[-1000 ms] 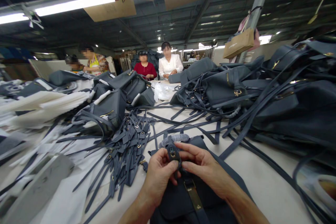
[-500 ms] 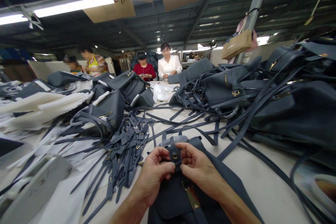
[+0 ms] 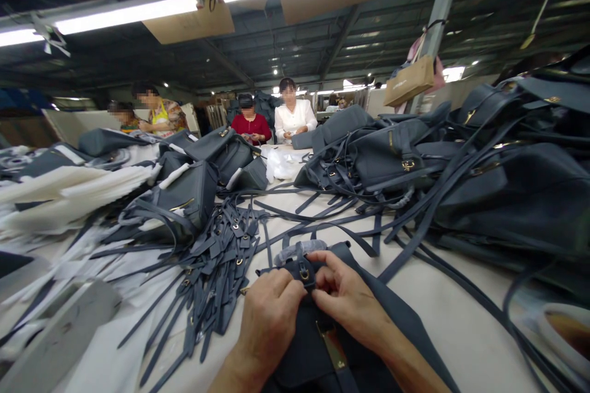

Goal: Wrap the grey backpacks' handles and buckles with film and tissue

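Observation:
A dark blue-grey bag [image 3: 391, 304] lies on the table in front of me, with a gold clasp [image 3: 334, 347] on its flap. Near its top sits a short strap with a gold buckle [image 3: 303, 274], just below the wrapped handle [image 3: 302, 250]. My left hand [image 3: 271, 313] is closed at the strap's left side, its fingertips bent down and partly hidden. From the right, my right hand [image 3: 343, 295] pinches the strap's edge between thumb and fingers. The strap's lower end is covered by my fingers.
A heap of buckled straps [image 3: 221, 264] lies left of the bag. Finished-looking bags [image 3: 193, 196] and more bags [image 3: 520, 196] with long straps crowd both sides. White sheets [image 3: 74, 190] lie at left, a tape roll [image 3: 565, 331] at right. Several co-workers [image 3: 295, 116] sit beyond.
My left hand has rolled over, its back now turned up and its fingertips pressed down at the strap. My right hand stays at the strap's right side. The view has shifted slightly.

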### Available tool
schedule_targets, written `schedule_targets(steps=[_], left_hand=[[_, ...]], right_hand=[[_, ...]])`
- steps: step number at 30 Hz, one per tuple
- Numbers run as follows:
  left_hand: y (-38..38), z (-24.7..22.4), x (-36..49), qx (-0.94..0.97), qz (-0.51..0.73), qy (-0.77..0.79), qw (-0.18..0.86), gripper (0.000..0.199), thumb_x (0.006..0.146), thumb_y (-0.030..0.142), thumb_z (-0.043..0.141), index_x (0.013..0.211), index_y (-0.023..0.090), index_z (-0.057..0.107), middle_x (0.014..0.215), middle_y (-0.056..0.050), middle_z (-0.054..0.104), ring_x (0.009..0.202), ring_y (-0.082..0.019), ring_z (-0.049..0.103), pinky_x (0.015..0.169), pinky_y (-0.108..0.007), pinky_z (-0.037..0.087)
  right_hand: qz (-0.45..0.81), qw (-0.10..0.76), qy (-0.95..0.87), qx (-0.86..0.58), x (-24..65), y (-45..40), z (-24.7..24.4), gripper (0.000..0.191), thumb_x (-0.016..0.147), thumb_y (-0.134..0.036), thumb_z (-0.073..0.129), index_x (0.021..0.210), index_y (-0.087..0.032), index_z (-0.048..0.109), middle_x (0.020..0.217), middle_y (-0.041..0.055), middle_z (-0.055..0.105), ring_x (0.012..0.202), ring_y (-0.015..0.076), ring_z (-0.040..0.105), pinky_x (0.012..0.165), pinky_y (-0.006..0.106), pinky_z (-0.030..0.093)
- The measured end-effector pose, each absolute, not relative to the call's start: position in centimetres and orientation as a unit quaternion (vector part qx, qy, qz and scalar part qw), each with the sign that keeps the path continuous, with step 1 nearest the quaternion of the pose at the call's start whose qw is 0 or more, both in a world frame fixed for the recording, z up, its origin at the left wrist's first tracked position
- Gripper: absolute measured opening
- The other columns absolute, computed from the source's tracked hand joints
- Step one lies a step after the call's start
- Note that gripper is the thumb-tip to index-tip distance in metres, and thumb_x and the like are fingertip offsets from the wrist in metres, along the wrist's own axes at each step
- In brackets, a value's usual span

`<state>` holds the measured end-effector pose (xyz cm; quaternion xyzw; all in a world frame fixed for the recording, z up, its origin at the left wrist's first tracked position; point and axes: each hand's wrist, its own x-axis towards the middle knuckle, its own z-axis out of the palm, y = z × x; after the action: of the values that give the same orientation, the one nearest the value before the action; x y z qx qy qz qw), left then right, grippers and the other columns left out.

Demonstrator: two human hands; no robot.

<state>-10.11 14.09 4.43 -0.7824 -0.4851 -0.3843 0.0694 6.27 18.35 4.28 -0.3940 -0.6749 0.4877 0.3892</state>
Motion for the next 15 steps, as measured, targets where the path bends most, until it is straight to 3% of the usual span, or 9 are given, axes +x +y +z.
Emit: schedule_targets(steps=[3, 8, 11, 15], left_hand=[[14.1, 4.4, -10.0, -0.773, -0.405, -0.479, 0.094, 0.024, 0.090, 0.014, 0.051, 0.070, 0.022, 0.061, 0.070, -0.005, 0.062, 0.067, -0.019, 0.055, 0.063, -0.029, 0.038], [13.8, 4.9, -9.6, -0.708, -0.516, -0.477, -0.069, 0.019, 0.086, 0.009, 0.052, 0.075, 0.021, 0.060, 0.090, -0.007, 0.063, 0.085, -0.020, 0.060, 0.076, -0.028, 0.046], [13.7, 5.0, -9.4, -0.728, -0.515, -0.441, -0.104, 0.020, 0.087, 0.009, 0.050, 0.075, 0.022, 0.061, 0.093, -0.007, 0.066, 0.089, -0.022, 0.061, 0.081, -0.030, 0.046], [13.9, 5.1, -9.3, -0.653, -0.541, -0.480, -0.224, 0.018, 0.089, 0.016, 0.050, 0.073, 0.021, 0.057, 0.078, -0.003, 0.060, 0.076, -0.019, 0.056, 0.072, -0.028, 0.044]], right_hand=[[0.308, 0.349, -0.761, -0.452, 5.7, 17.2, 4.1, 0.056, 0.069, -0.009, 0.048, 0.124, -0.018, 0.051, 0.065, -0.0039, 0.054, 0.060, 0.0178, 0.056, 0.058, 0.028, 0.040], [0.133, 0.293, -0.835, -0.447, 4.8, 15.7, 3.3, 0.062, 0.077, -0.006, 0.040, 0.139, -0.010, 0.042, 0.087, 0.0152, 0.072, 0.077, 0.0309, 0.070, 0.068, 0.040, 0.053], [0.086, 0.291, -0.861, -0.409, 4.7, 15.5, 3.0, 0.064, 0.078, -0.006, 0.039, 0.142, -0.009, 0.041, 0.085, 0.0173, 0.073, 0.073, 0.0322, 0.071, 0.064, 0.042, 0.056], [0.031, 0.325, -0.864, -0.383, 4.8, 15.2, 3.2, 0.068, 0.079, -0.005, 0.038, 0.146, -0.016, 0.040, 0.080, 0.0134, 0.073, 0.065, 0.0289, 0.070, 0.059, 0.038, 0.057]])
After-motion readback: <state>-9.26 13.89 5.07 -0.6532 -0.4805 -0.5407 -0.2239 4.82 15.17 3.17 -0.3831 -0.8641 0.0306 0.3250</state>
